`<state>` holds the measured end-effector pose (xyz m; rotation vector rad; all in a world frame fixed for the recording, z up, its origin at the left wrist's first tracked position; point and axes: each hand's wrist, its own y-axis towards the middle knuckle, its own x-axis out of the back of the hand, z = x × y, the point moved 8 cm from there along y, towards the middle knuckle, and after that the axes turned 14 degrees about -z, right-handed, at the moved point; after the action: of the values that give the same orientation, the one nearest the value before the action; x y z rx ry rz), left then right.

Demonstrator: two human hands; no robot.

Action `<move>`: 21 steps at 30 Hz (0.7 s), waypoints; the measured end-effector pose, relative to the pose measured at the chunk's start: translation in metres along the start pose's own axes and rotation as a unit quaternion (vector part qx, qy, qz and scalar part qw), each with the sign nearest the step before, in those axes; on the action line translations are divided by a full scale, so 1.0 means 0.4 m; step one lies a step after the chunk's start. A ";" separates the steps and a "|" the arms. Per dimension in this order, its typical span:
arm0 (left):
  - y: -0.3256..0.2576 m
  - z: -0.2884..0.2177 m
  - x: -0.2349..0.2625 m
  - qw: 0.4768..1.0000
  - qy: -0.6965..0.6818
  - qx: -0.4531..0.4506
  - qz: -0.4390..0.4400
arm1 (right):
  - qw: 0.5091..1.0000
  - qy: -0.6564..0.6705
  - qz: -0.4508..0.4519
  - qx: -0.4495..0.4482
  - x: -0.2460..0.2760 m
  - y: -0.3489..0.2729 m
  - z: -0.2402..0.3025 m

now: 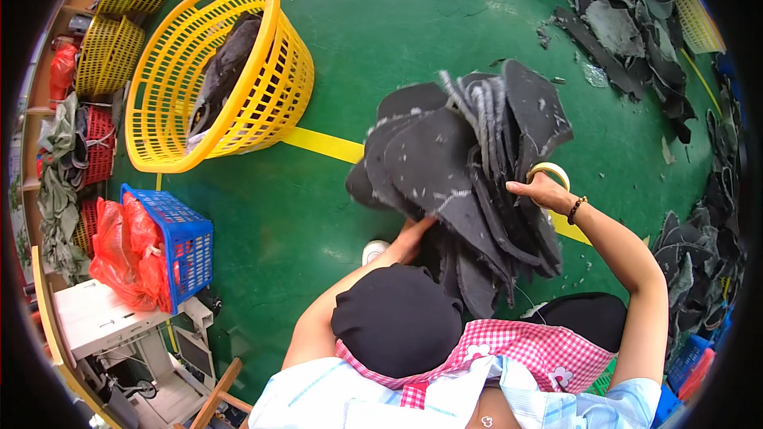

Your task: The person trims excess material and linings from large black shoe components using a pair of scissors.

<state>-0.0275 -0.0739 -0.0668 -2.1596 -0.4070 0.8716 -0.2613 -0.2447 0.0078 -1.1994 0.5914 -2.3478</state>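
Observation:
A thick bundle of dark grey, felt-like cut fabric pieces (433, 151) with pale fuzzy edges hangs in front of my knees. My left hand (411, 240) grips it from its lower left, the fingers hidden under the pieces. At the bundle's right side is my right hand (547, 191), its thumb stretched toward the fabric. A cream roll of tape (554, 168) sits around the fingers of that hand, which are mostly hidden. Whether those fingers also pinch the fabric is not visible.
A large yellow basket (298, 71) with dark fabric inside leans at the far left. Nearer stands a blue crate (191, 250) with red plastic bags (131, 250), beside a white machine table (87, 314). Grey scraps (628, 28) lie on the green floor (381, 8) at right.

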 end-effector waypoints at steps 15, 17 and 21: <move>-0.363 -1.024 0.138 0.175 0.705 -0.533 -0.435 | 0.995 0.034 -0.094 0.006 -0.043 0.019 -0.068; -0.344 -1.027 0.135 0.252 0.719 -0.475 -0.441 | 0.996 0.012 0.045 -0.078 -0.051 -0.037 0.018; -0.267 -0.950 -0.009 0.341 0.734 -0.423 -0.407 | 0.999 0.014 -0.021 -0.046 -0.034 -0.035 -0.009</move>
<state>0.2339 -0.2073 0.1973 -1.9599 -0.8168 -2.2407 -0.2597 -0.2252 0.0046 -1.2327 0.6983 -2.3978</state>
